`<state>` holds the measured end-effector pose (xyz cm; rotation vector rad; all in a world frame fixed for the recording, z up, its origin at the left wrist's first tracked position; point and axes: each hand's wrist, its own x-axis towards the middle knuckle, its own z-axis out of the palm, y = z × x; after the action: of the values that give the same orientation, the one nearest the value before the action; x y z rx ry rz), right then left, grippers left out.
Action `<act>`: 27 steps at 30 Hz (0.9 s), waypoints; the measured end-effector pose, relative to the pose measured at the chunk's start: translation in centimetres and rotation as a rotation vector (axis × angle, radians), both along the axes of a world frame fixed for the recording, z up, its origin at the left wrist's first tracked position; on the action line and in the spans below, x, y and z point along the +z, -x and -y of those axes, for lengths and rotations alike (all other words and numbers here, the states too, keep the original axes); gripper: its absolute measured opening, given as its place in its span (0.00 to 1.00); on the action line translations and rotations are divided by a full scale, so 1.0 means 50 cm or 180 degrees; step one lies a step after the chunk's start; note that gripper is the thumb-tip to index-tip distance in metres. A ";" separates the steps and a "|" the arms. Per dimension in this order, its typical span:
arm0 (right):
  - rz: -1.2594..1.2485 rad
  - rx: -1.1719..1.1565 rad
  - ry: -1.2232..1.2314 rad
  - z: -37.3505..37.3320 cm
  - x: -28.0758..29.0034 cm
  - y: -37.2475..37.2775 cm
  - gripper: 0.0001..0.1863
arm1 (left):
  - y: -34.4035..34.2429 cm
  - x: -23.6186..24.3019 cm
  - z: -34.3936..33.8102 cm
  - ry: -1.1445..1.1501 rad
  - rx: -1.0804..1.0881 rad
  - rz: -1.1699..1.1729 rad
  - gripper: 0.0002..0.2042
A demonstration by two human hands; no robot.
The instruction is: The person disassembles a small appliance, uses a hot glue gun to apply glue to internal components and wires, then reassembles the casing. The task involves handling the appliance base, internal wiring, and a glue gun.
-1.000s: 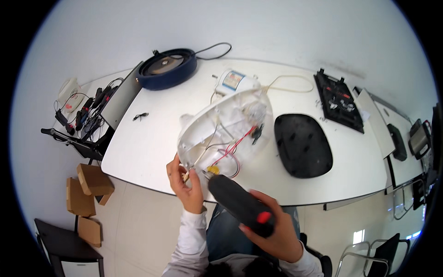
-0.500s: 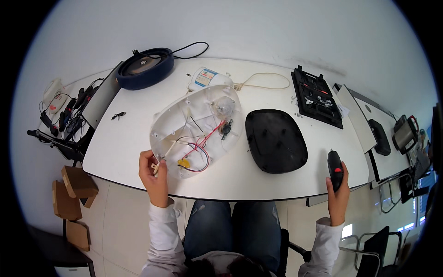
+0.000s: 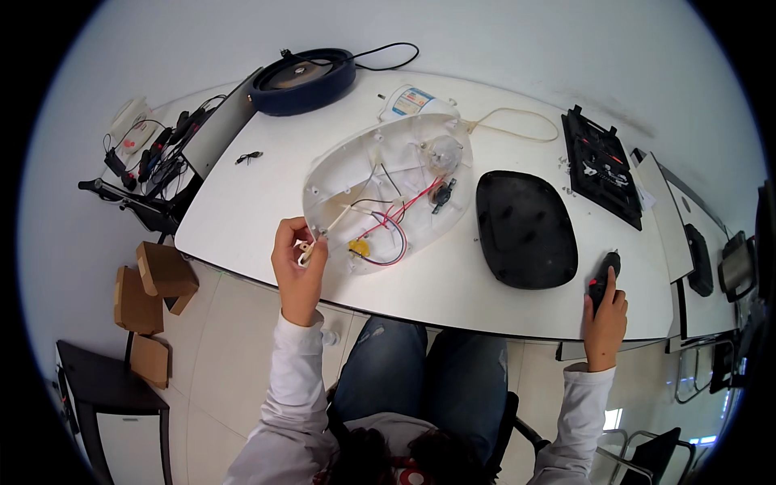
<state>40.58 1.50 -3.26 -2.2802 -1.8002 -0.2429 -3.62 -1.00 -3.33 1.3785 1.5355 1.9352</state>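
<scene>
My left hand is closed around a pale cord at the near left rim of a white plastic housing. The housing lies hollow side up, showing red, black and blue wires, a clear rounded part, a small dark component and a yellow piece. At the table's near right, my right hand is wrapped round a black electric screwdriver with its tip pointing away. Between the housing and the screwdriver sits a black rounded base cover.
A white cylindrical part with a looped cord stands behind the housing. A dark blue round appliance is at the far left. An open black tool case lies far right, small screws beside it. Cardboard boxes are on the left.
The whole view has shifted, so the table appears farther right and higher. The screwdriver has tilted rightward, and my right hand has moved left relative to the black cover. My left hand keeps its grip.
</scene>
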 end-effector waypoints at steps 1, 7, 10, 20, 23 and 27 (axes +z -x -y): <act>0.0213 0.0114 -0.0301 0.002 -0.008 -0.002 0.39 | -0.007 0.003 0.000 -0.0009 0.0004 0.0036 0.09; 0.0199 0.1587 -0.0976 0.012 0.033 0.089 0.36 | -0.011 -0.018 0.001 -0.0105 -0.0017 0.0279 0.09; -0.0057 0.2300 -0.0727 0.010 0.041 0.167 0.27 | -0.018 -0.026 -0.007 -0.0293 0.0071 0.0365 0.09; -0.1010 0.2184 -0.1524 -0.030 0.040 0.164 0.10 | -0.009 -0.066 -0.024 -0.0469 0.0225 0.0548 0.10; -0.2402 0.1666 -0.1811 -0.018 0.080 0.135 0.09 | -0.004 -0.078 -0.021 -0.0497 0.0236 0.0643 0.11; -0.3570 0.1543 -0.2617 -0.013 0.142 0.073 0.13 | -0.010 -0.074 -0.024 -0.0510 0.0132 0.0626 0.11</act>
<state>36.95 2.14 3.83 -0.9779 -1.1943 0.2911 -3.13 0.18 -7.02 1.1821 1.3537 2.1876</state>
